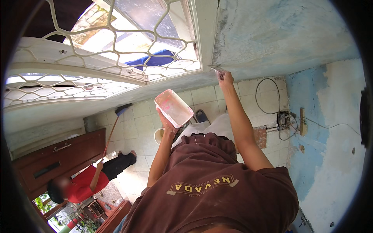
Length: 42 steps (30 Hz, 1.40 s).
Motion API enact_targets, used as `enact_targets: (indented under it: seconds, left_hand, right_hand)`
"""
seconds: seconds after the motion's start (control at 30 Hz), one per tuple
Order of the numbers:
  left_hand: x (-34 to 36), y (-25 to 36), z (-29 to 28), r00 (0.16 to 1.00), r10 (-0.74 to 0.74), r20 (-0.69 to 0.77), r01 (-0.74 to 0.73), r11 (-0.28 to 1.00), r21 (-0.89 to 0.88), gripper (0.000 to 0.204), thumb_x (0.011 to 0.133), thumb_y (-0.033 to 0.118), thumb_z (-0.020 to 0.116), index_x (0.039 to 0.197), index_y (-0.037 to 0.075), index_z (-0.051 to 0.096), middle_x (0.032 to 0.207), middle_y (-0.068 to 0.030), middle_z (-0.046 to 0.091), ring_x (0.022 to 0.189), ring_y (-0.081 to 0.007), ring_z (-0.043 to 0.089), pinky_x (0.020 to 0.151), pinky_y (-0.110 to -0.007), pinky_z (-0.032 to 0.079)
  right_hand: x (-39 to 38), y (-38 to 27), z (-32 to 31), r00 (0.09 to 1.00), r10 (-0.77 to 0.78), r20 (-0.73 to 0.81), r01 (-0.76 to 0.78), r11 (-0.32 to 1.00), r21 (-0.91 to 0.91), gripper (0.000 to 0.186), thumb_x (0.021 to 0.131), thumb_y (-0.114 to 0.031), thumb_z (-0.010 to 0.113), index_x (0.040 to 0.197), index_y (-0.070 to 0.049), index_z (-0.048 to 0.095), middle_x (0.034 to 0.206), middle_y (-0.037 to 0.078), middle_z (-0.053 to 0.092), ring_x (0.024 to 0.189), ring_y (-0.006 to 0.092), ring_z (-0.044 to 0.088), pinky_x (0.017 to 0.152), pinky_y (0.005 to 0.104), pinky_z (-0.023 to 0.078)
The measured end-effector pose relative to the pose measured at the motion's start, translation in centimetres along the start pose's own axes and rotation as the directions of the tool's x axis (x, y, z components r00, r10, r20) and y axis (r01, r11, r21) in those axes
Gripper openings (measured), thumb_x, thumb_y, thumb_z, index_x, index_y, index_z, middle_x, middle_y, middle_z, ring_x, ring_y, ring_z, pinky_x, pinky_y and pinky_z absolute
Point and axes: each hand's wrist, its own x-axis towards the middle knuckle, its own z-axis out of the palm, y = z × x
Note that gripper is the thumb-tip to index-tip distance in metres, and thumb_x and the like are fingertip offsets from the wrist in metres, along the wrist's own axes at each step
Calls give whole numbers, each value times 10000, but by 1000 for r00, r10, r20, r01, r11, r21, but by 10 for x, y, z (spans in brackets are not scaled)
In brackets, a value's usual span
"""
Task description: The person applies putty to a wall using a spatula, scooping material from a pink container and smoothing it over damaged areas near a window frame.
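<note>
The 2 hands are both occupied. The left hand [167, 123] grips a tub [182, 109] with pink smears, out in front of the body. The right hand [225, 77] pinches a thin scraper [215, 68] at the patchy wall [272, 39], just beside the window frame [206, 39]. Behind, 1 co-worker [87, 183] holds a broom [110, 136].

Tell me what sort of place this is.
Likely a home's room or porch with wall work unfinished: patchy blue-and-white walls, a grilled window and a pale tiled floor suggest it.
</note>
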Motion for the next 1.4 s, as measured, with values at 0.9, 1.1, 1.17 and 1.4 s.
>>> enact_targets:
  seconds: [0.9, 1.1, 1.17, 1.4]
  left_hand:
    - [-1, 7, -8, 995, -27, 99, 28, 1000, -7, 873, 942, 788, 414, 1529, 142, 393, 1435, -123, 553, 1267, -358, 586, 1044, -592, 505]
    - [-5, 4, -11, 1000, -5, 19, 5, 1000, 14, 858, 958, 772, 400, 1527, 130, 394, 1436, -124, 552, 1268, -349, 587, 1053, -572, 506]
    - [-1, 3, -11, 999, -10, 41, 9, 1000, 15, 850, 962, 769, 397, 1526, 133, 396, 1430, -123, 555, 1266, -349, 588, 1052, -574, 506]
    - [3, 0, -13, 999, 1, 43, -2, 1000, 27, 851, 940, 790, 412, 1521, 168, 417, 1418, -97, 571, 1257, -338, 598, 1047, -558, 516]
  right_hand:
    - [-42, -23, 2, 994, -109, 21, 108, 993, 37, 144, 929, 47, 565, 1038, 135, 535, 945, 202, 643, 826, 285, 705, 749, 384, 680]
    - [-76, -7, 17, 981, -185, 51, 192, 945, -267, 114, 927, 76, 561, 1032, 109, 532, 957, 183, 638, 839, 278, 694, 795, 367, 672]
    - [-76, -10, 33, 977, -157, 143, 182, 967, -176, 137, 931, 67, 566, 1055, 116, 535, 991, 197, 637, 844, 286, 694, 819, 386, 670]
    - [-89, -18, 7, 962, -167, 215, 208, 960, -187, 235, 932, 34, 612, 1157, 84, 563, 1120, 183, 636, 968, 278, 679, 866, 426, 635]
